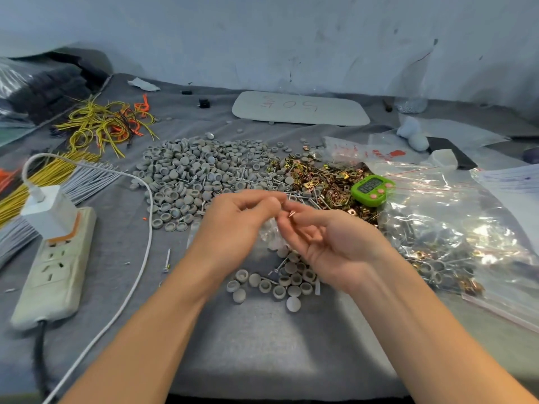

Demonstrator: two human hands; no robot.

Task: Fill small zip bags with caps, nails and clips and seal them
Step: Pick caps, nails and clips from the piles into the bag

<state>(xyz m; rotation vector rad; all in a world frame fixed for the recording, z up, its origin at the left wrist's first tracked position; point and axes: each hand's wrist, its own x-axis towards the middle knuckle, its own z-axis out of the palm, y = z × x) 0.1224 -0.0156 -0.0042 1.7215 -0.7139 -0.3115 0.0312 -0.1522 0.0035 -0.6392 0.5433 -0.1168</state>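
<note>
Two hands busy: left hand (233, 225) pinches flimsy, likely slippery zip bag (269, 235) near its top; right hand (329, 243) pinches tiny stiff clip (291, 213), probably light, easily dropped

Handwritten in red on white board (300, 107) at the table's far side, upside down from here: "50", beside a red scrawl too faint to read. Dark digits on green timer (372, 189), blurred. Red print on clear bag (376, 153), illegible.

Hands: two, left hand (233, 225), right hand (329, 243). One each: green timer (372, 190), power strip (55, 269), charger (48, 212), hand-held small zip bag (269, 233). Caps (186, 170), clips (323, 179), nails (303, 196): uncountable heaps.
</note>
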